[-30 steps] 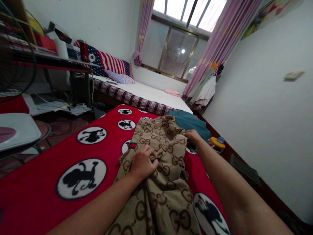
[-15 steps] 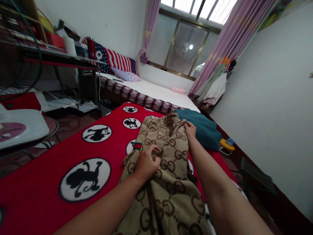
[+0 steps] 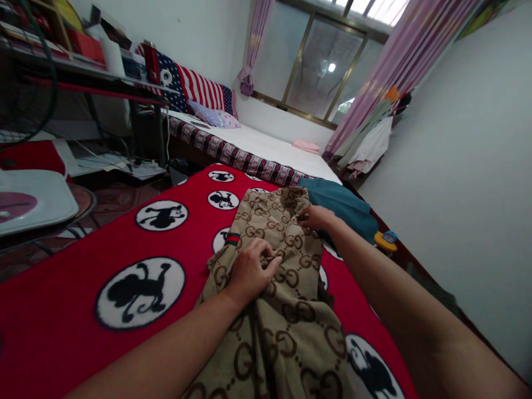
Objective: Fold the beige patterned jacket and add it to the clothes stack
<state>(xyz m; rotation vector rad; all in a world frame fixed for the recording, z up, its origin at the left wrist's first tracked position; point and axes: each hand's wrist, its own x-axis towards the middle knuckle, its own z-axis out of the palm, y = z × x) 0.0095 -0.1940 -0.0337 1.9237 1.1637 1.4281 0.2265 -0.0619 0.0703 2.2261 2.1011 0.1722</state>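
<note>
Right of centre, the right hand [image 3: 313,217] has moved inward, fingers bent on the garment [image 3: 291,277]; left hand [image 3: 252,269] half-curled there, both grips unclear.

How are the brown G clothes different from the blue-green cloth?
The tan garment has brown letter Gs; the teal cloth looks plain. The tan garment lies under the left hand and right hand; the teal cloth lies farther away. Both are fabric.
</note>
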